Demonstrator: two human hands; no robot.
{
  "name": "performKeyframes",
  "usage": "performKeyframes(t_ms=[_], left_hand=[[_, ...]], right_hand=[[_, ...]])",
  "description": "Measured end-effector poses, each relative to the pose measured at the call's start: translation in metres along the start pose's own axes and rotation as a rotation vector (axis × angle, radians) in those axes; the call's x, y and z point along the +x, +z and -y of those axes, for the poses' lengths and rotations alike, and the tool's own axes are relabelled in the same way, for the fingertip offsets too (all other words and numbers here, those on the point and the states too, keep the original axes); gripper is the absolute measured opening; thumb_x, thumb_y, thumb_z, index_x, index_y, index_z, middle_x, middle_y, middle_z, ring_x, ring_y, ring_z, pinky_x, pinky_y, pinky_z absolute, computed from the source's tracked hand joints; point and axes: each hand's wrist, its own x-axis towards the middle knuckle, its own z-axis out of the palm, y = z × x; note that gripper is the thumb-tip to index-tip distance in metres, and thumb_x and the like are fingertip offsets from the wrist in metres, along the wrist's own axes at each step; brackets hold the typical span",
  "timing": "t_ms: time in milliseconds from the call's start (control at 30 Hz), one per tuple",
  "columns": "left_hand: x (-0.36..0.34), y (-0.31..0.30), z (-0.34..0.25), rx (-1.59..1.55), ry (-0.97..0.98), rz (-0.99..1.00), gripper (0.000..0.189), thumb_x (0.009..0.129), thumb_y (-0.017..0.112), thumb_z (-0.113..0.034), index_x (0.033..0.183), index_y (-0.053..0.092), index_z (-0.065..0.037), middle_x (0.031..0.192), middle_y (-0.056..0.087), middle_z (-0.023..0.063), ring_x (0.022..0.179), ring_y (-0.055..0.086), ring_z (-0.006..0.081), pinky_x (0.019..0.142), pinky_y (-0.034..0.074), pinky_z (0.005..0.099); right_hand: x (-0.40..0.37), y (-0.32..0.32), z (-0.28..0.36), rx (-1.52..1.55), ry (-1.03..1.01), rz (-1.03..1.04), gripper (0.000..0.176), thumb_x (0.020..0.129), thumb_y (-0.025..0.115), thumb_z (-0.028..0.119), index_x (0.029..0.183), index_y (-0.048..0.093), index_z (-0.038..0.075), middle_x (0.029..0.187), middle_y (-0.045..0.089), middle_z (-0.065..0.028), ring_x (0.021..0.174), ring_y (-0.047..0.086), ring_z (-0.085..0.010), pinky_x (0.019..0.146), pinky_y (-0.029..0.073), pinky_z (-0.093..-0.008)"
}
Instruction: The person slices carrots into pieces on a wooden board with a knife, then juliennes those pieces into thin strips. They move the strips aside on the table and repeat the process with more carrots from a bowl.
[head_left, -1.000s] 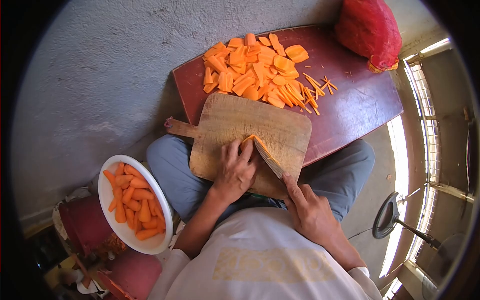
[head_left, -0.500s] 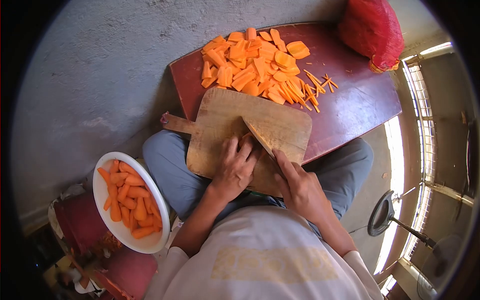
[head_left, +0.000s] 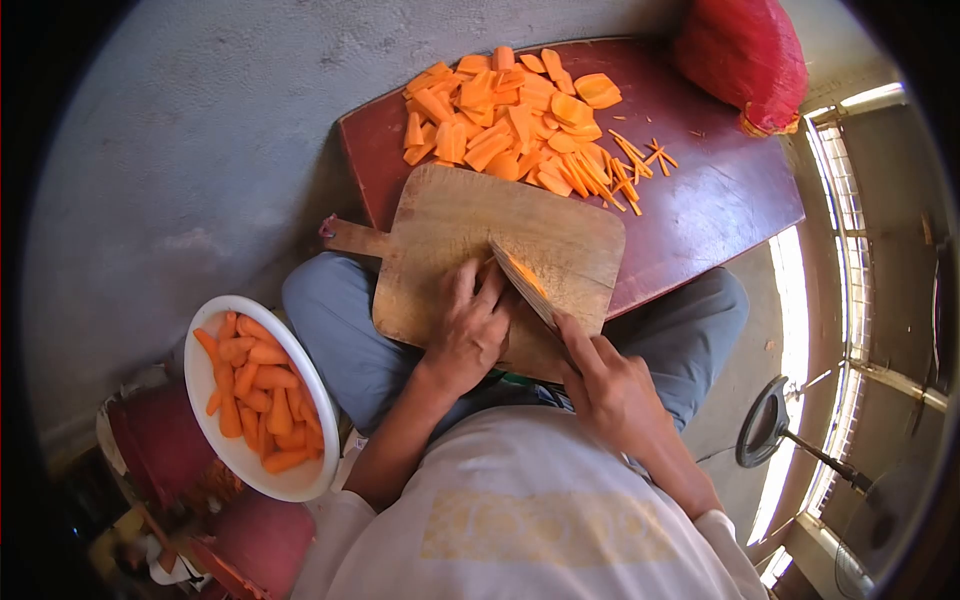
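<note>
A wooden cutting board point(head_left: 425, 225) lies over my lap and against the table's near edge. On it, my left hand point(head_left: 470, 330) is closed, its curled fingers pressing down a carrot piece that they almost wholly hide. My right hand point(head_left: 612, 375) grips a knife point(head_left: 535, 292), its blade slanting up and left beside my left fingertips. A thin orange carrot slice point(head_left: 527, 275) shows along the blade's right side. Beyond the board is a heap of flat carrot slices point(head_left: 500, 110), with thin carrot sticks point(head_left: 628, 165) at its right end.
The dark red table point(head_left: 715, 205) carries the heap and a red mesh sack point(head_left: 745, 65) at its far right. To my left stands a white basin point(head_left: 328, 425) of peeled carrots point(head_left: 255, 385). A grey wall point(head_left: 200, 150) rises on the left; a stand fan's base point(head_left: 762, 422) is at right.
The knife has moved slightly down and right, its blade now leaning with an orange slice along its right side. My left hand stays nearly in place on the board.
</note>
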Motion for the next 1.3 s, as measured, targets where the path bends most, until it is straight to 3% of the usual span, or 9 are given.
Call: performKeyframes(t_ms=[267,400,500,833,1033,1133,1300], left_hand=[[0.002,-0.008,-0.002,-0.014,-0.027,0.112,0.039,0.093,0.063,-0.011,0.127,0.075,0.005,0.149,0.058,0.0236,0.127,0.056,0.0422,0.113,0.047,0.0555],[0.0,-0.002,0.001,-0.022,0.021,-0.008,0.036,0.094,0.063,-0.012,0.123,0.077,0.005,0.149,0.058,0.0239,0.122,0.057,0.0414,0.111,0.049,0.0555],[-0.003,-0.002,0.001,-0.025,-0.024,0.063,0.037,0.094,0.063,-0.012,0.123,0.076,0.006,0.15,0.059,0.0245,0.123,0.057,0.042,0.111,0.049,0.0558],[-0.005,-0.005,0.001,-0.04,-0.015,0.034,0.037,0.092,0.064,-0.013,0.121,0.076,0.007,0.141,0.061,0.0238,0.119,0.058,0.0423,0.106,0.05,0.0547],[-0.003,-0.003,0.003,-0.012,0.006,-0.012,0.037,0.09,0.065,-0.01,0.12,0.076,0.007,0.142,0.061,0.0239,0.121,0.058,0.0432,0.107,0.051,0.0552],[-0.006,0.0,0.003,-0.019,0.003,-0.01,0.036,0.09,0.065,-0.009,0.12,0.075,0.008,0.146,0.06,0.0251,0.124,0.057,0.0446,0.109,0.05,0.0561],[-0.005,-0.006,0.003,-0.073,-0.005,-0.029,0.032,0.09,0.064,-0.008,0.115,0.075,0.009,0.148,0.059,0.0263,0.128,0.057,0.0461,0.111,0.05,0.0569]], right_hand=[[0.022,0.0,0.0,0.026,-0.006,0.0,0.069,0.101,0.07,0.004,0.166,0.046,0.004,0.101,0.071,-0.0251,0.083,0.073,-0.0466,0.072,0.06,-0.0535],[0.008,0.0,0.001,0.03,0.009,0.007,0.068,0.101,0.07,0.004,0.165,0.046,0.002,0.101,0.071,-0.0258,0.082,0.072,-0.0469,0.072,0.06,-0.0534],[0.025,0.005,-0.003,0.011,-0.019,0.001,0.069,0.101,0.071,0.004,0.164,0.045,0.001,0.103,0.072,-0.0266,0.083,0.073,-0.047,0.072,0.06,-0.0536],[0.029,0.01,0.004,-0.009,-0.032,0.007,0.071,0.099,0.071,0.002,0.165,0.046,0.004,0.103,0.073,-0.0255,0.082,0.074,-0.0462,0.07,0.06,-0.0525],[-0.004,-0.003,0.006,0.022,0.015,0.026,0.073,0.099,0.071,0.004,0.166,0.045,0.004,0.106,0.072,-0.0251,0.084,0.073,-0.0466,0.072,0.06,-0.0528],[0.015,0.016,-0.002,0.0,-0.053,-0.05,0.069,0.102,0.071,0.01,0.166,0.045,0.005,0.094,0.068,-0.0203,0.077,0.072,-0.0436,0.066,0.058,-0.0514],[0.01,-0.004,0.011,-0.009,-0.047,0.011,0.07,0.1,0.071,0.008,0.165,0.044,0.003,0.095,0.069,-0.0221,0.079,0.072,-0.0452,0.068,0.059,-0.0529]])
